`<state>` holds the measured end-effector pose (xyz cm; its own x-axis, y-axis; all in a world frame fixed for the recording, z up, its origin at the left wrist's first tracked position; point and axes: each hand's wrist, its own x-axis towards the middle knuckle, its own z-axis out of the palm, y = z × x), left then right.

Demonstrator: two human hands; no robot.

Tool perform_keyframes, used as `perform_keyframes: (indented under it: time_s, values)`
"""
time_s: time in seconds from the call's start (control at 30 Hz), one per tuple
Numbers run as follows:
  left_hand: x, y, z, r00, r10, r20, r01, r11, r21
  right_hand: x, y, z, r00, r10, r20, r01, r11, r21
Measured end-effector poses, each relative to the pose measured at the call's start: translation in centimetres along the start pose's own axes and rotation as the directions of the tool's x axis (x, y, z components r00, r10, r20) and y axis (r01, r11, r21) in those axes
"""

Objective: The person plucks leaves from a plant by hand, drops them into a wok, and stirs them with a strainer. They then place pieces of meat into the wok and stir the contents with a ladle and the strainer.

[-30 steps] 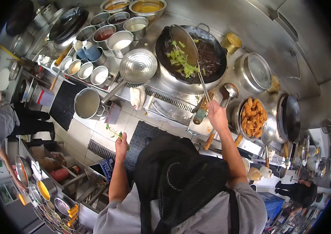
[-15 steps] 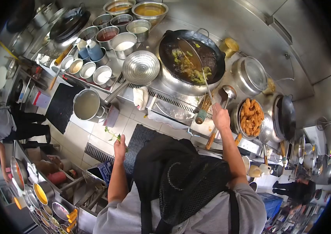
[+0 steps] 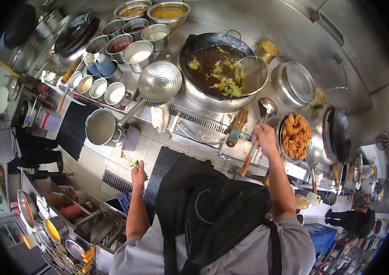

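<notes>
A steel wall [image 3: 290, 32] backs the kitchen, and along it runs a steel counter [image 3: 169, 56] with a big dark wok [image 3: 208, 40] at its cooking spot. The wok holds dark liquid with greens [image 3: 227, 75] in it, mostly bunched toward its right half, a smaller clump at its left. A steel pot [image 3: 283, 85] stands to the right of the wok, a scoop full of holes [image 3: 160, 81] lies to its left, and a heap of fried pieces [image 3: 295, 133] sits to its lower right. A round mesh strainer [image 3: 256, 73] overlaps the wok's right side, next to the main bunch; whether it touches the liquid is hard to tell. The right hand [image 3: 265, 138], below and right of the wok, is closed, apparently round the strainer's handle, though the handle itself is hard to make out. The left hand [image 3: 138, 176], well apart from the wok at its lower left, pinches a thin green sprig [image 3: 130, 160]. The greens likely gather best with the mesh dipped low along the wok's wall in smooth, slow strokes that avoid splashing, and the stray left clump calls for a wider sweep. The liquid is probably hot, so a grip far back on the handle seems wise.
</notes>
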<state>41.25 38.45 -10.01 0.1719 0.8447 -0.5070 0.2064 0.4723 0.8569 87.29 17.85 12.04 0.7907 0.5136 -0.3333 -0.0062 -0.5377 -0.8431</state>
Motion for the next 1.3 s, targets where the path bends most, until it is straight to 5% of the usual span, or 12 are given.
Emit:
perform_keyframes:
  time_s: [0.17,0.3,0.63,0.7,0.77,0.83,0.97,1.2,1.3]
  values:
    - [-0.4,0.9,2.3,1.000,-0.012,-0.012,0.011,1.000,-0.010,1.4,-0.9,2.1,0.964,0.067,0.257,-0.191,0.848,0.495]
    - [-1.1,1.4,3.8,1.000,-0.004,-0.004,0.004,1.000,0.014,5.5,-1.2,3.3,0.960,0.000,0.281,-0.171,0.796,0.581]
    - [-4.4,0.5,5.6,0.993,0.050,-0.102,-0.035,0.989,0.147,11.4,-3.1,2.5,0.981,-0.032,0.194,-0.031,0.950,0.311]
    - [-4.7,-0.3,5.5,0.994,0.010,-0.104,0.009,0.984,0.181,10.4,-3.3,2.3,0.982,-0.141,0.129,0.133,0.989,0.064]
    - [-4.7,-0.1,5.6,0.995,0.005,-0.097,0.013,0.983,0.186,9.0,-3.5,2.3,0.979,-0.174,0.105,0.180,0.982,-0.050]
    - [-4.6,0.0,5.7,0.996,-0.020,-0.086,0.035,0.984,0.177,8.3,-2.5,2.6,0.896,-0.443,0.036,0.436,0.862,-0.259]
    - [-2.0,0.3,5.2,0.998,0.030,-0.061,-0.021,0.989,0.148,5.1,-3.1,2.9,0.847,-0.530,0.032,0.477,0.732,-0.486]
    - [0.1,1.7,4.6,1.000,0.021,-0.008,-0.021,0.997,0.069,0.3,-3.4,3.2,0.899,-0.437,0.040,0.394,0.764,-0.511]
    - [0.8,0.9,4.1,1.000,-0.018,0.025,0.016,0.998,0.054,-0.9,-4.2,3.3,0.941,-0.318,0.114,0.337,0.865,-0.372]
